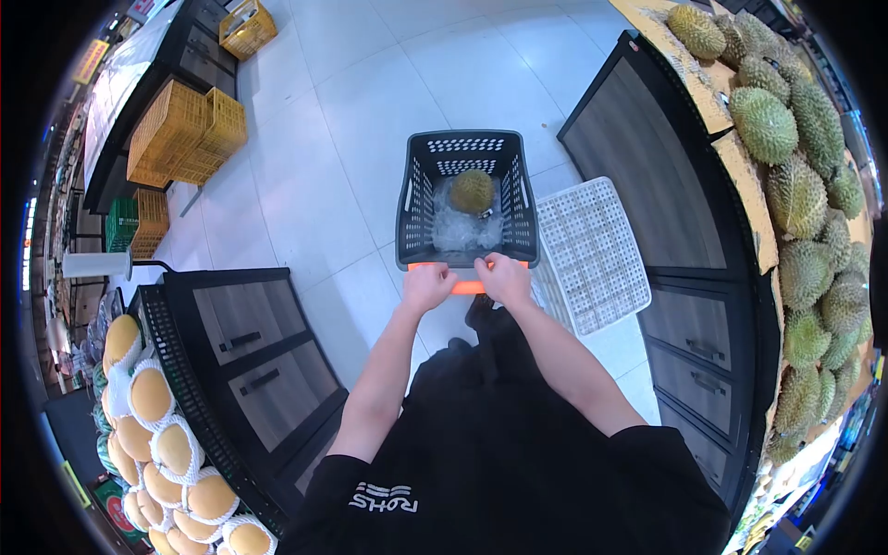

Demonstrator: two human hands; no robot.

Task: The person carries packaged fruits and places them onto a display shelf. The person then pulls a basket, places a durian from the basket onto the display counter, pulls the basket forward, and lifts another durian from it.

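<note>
Both hands grip the orange handle (469, 288) of a black shopping basket (403, 208) in front of my body. My left hand (429, 286) is closed around the handle's left part, and my right hand (505, 279) is closed around its right part. Inside the perforated basket sits a spiky durian (472, 191). Clear, crinkled plastic packs (460, 229) lie around and below the durian; what they contain I cannot make out.
A white lattice crate (597, 250) stands on the floor right of the basket. Durians (800, 199) fill the right-hand shelf over dark drawers (689, 347). Foam-netted round fruit (153, 393) lies on the left stand. Yellow crates (176, 129) are stacked at the far left. Pale floor tiles (342, 139) stretch ahead.
</note>
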